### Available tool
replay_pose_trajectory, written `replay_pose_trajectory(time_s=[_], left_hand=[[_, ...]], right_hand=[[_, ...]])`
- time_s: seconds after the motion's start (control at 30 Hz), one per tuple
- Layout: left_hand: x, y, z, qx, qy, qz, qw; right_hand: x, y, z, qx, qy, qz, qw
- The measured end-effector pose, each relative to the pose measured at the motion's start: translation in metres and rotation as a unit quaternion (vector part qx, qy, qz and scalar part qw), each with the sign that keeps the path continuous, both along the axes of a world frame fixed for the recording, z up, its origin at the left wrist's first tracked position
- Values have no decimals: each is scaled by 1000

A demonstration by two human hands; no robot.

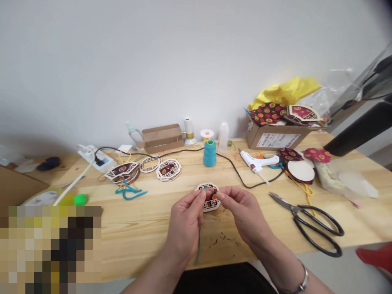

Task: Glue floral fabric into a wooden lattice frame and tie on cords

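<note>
My left hand [186,210] and my right hand [243,208] meet over the near middle of the table. Between them they hold a small wooden lattice ornament [210,203] backed with dark red patterned fabric. The fingers of both are pinched at its upper part. A teal cord [198,245] hangs below my left hand, and a bit of teal shows at the ornament's top. What exactly the fingertips grip is partly hidden. Beyond the hands stands a teal thread cone [210,153].
Black-handled scissors [301,218] lie right of my hands. Behind them rests a white glue gun [257,160] with its black cable crossing the table. A cardboard box [269,136] of fabric pieces stands at the back right. Stacked lattice ornaments [169,169] and a power strip [98,160] are on the left.
</note>
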State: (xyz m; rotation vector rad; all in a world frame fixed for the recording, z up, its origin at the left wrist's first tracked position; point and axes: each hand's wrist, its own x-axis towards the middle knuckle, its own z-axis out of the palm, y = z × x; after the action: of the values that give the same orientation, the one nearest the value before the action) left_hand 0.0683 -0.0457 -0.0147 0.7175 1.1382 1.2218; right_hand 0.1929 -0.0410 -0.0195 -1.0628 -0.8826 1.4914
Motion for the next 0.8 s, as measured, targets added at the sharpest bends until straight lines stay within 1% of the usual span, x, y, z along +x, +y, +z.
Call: replay_pose_trajectory(time_s=[0.07,0.17,0.23,0.27,0.3,0.33,0.37,0.43,0.5,0.57,0.63,0.8], left_hand=[[1,-1,-1,-8,-20,1,1000],[-1,-1,-2,-14,-42,5,999],[-3,1,-1,-14,-51,7,999],[-4,1,-1,-17,-53,5,998],[-4,2,-1,-22,-56,0,998],[-4,2,-2,-30,-58,-6,998],[-4,1,-2,-37,-62,-11,997],[-3,0,-3,-50,-74,-20,996],[-2,-2,-4,-55,-84,-28,995],[-2,-3,-4,-56,-91,-35,994],[-2,-3,-4,-55,-94,-37,993],[-4,-2,-4,-59,-101,-40,992]], right_hand=[[-8,-3,-2,2,19,-18,1000],[-12,-5,-2,19,4,-47,999],[-10,-6,-1,43,-39,-69,996],[-9,-6,0,64,-78,-84,991],[-8,-7,0,93,-125,-102,982],[-8,-7,-1,134,-176,-124,967],[-8,-7,-2,182,-225,-144,946],[-10,-8,-6,282,-302,-171,894],[-12,-9,-11,360,-355,-175,845],[-14,-10,-16,398,-392,-169,812],[-15,-10,-20,410,-409,-163,799],[-14,-11,-24,415,-422,-143,793]])
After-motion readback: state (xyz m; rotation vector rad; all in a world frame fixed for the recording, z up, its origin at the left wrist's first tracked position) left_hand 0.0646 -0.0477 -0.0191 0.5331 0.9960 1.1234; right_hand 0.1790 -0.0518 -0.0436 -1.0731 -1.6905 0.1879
